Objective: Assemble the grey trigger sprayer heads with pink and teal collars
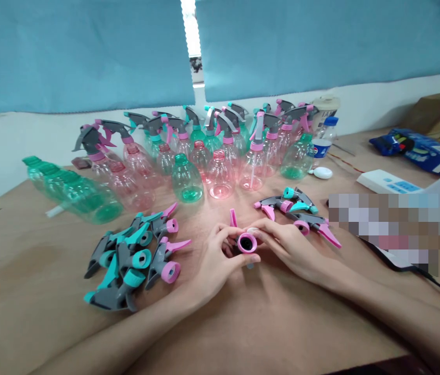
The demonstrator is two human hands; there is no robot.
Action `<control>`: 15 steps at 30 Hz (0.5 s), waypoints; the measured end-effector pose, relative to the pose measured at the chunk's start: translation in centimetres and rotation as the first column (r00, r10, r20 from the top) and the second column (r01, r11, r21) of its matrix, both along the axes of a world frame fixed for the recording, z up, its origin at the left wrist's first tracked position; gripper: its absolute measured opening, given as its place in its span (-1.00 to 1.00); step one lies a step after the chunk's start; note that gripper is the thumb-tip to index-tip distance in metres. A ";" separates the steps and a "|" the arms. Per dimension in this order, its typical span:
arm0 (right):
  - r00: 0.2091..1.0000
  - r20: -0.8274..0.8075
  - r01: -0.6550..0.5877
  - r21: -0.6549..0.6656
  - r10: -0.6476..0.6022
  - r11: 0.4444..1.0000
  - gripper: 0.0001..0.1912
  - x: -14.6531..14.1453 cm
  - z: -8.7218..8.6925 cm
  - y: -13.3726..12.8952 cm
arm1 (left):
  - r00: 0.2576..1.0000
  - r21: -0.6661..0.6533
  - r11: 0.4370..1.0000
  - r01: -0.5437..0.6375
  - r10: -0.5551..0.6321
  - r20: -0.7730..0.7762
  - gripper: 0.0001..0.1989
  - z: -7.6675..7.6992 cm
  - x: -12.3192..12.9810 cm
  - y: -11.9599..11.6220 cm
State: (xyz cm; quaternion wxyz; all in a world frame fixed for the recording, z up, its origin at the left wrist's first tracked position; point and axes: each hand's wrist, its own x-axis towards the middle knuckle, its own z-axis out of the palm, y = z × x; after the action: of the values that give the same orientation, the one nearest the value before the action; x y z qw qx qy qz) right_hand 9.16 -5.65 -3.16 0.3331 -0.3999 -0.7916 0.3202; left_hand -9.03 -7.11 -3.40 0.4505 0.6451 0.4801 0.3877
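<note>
My left hand (223, 256) is wrapped round a spray head with a pink collar (247, 243), its opening facing me and its pink trigger pointing up. My right hand (282, 244) touches the collar from the right, fingers pinched on something pale and small that I cannot make out clearly. Several grey spray heads with teal or pink collars (171, 272) lie in a pile left of my left hand. Beyond my right hand lie several more spray heads (301, 227). Behind the hands stand open pink bottles (221, 179) and an open green bottle (187, 182).
Many bottles with spray heads stand in rows at the back. Several green bottles (98, 205) stand at the left. On the right are a blue-capped bottle (323, 140), a white power strip (391, 183), a blue packet (418, 151) and a blurred-out device with a cable.
</note>
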 end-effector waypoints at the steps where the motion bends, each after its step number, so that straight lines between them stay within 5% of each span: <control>1: 1.000 -0.001 0.031 -0.012 -0.031 0.999 -0.83 -0.1 -0.1 -0.1 | 1.000 0.001 1.000 -0.001 0.001 -0.006 -0.70 0.1 0.0 -0.1; 6: 0.987 -0.124 0.091 -0.068 -0.098 0.994 -0.87 -0.2 0.0 -0.6 | 0.997 0.071 0.997 0.004 0.002 -0.076 -0.81 0.8 0.0 -0.4; 11: 0.966 -0.194 0.181 0.042 -0.169 0.983 -0.83 0.3 0.8 -0.8 | 0.993 0.112 0.994 -0.012 0.026 -0.118 -0.81 0.9 0.0 -0.4; 15: 0.973 -0.198 0.136 0.085 -0.117 0.987 -0.83 0.3 0.9 -0.9 | 0.988 0.125 0.992 -0.021 0.040 -0.146 -0.74 0.8 0.0 -0.5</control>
State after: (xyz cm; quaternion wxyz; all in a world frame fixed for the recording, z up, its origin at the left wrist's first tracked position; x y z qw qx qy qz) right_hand 9.45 -6.59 -2.30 0.4471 -0.4000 -0.7432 0.2962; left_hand -9.07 -7.62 -2.56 0.3670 0.6912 0.4973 0.3745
